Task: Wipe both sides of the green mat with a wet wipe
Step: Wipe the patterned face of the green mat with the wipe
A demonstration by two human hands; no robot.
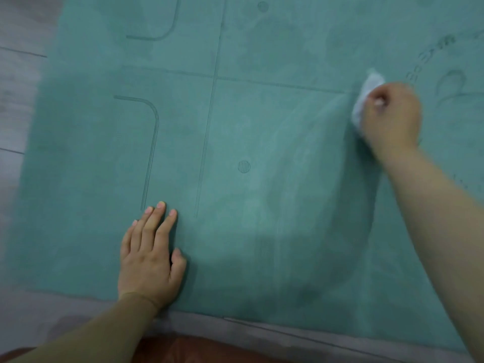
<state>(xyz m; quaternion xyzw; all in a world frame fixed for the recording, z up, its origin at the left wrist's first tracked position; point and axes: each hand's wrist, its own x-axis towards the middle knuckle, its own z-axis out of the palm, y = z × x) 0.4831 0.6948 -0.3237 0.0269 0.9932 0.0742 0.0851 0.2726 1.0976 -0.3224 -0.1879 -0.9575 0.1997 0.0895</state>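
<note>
Blurred, seemingly unreadable lettering on mat (262, 127)

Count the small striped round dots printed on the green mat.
2. One dot sits mid-mat, between the two hands; another dot lies near the top edge. More may lie outside the frame or under the arms.

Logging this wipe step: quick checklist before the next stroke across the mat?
1. Wet wipe gripped in right hand: ok.
2. Wipe touching the green mat: ok.
3. Left hand flat on the mat, holding it down: ok.
4. Mat lying flat on the floor: ok.
5. Left hand out of the streaked wiped area: ok.
6. Underside wiped: cannot tell.
</note>
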